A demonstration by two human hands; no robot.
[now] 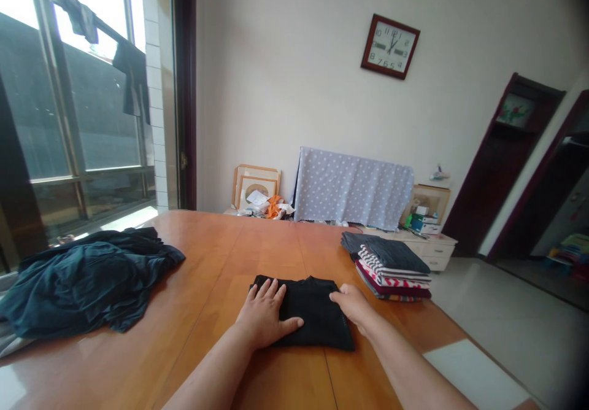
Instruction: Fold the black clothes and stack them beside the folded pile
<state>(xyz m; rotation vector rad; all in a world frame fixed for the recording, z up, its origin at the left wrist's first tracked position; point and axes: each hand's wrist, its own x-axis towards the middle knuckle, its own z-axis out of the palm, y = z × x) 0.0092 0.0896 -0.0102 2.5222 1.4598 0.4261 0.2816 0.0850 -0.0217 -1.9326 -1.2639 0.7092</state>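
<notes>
A black garment, folded into a rough rectangle, lies flat on the wooden table in front of me. My left hand rests palm down on its left part, fingers spread and thumb pointing right. At the garment's right edge, my right hand is closed, pinching the cloth between thumb and fingers. To the right stands a stack of folded clothes, dark grey on top with striped, patterned and dark red pieces beneath. A crumpled heap of dark teal cloth lies at the table's left.
Against the far wall, a polka-dot cloth covers a large flat object. Picture frames lean to its left, and a white drawer cabinet stands beyond the table's right edge. A wall clock hangs above. Windows are at left.
</notes>
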